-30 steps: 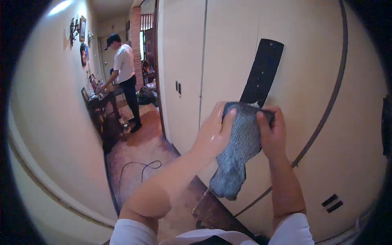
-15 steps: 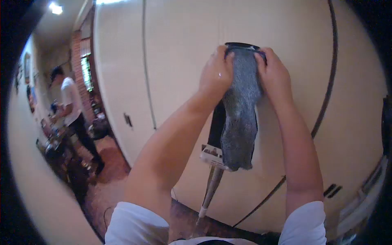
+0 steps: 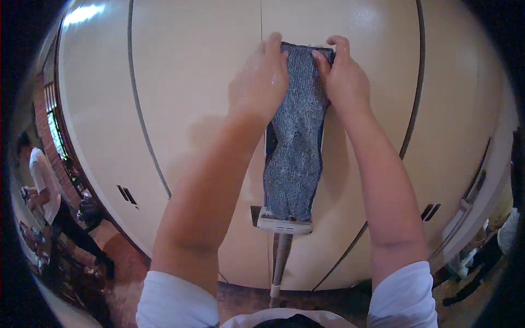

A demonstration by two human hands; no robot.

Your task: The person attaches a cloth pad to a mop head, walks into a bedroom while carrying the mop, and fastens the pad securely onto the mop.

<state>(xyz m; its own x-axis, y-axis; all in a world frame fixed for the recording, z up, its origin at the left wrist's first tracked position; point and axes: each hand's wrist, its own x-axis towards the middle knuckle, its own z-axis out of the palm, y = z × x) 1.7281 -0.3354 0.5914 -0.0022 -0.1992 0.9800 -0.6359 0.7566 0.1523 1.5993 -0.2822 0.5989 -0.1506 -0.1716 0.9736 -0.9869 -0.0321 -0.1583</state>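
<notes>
"What have those hands got hold of?"

"The left hand (image 3: 261,82) and the right hand (image 3: 348,82) are each pinched on a top corner of the grey-blue cloth (image 3: 295,131), thumbs toward us."

"And where's the cloth lying?"

"Lengthwise over the mop head (image 3: 271,141); a strip of dark board shows at its left edge, and the white frame (image 3: 284,224) sits at its lower end. The handle (image 3: 279,268) runs down from there."

"What's around it?"

"Pale cupboard doors (image 3: 197,60) behind; I can't tell whether the mop touches them. Well off to the left, another person (image 3: 45,177) stands in a white shirt."
</notes>
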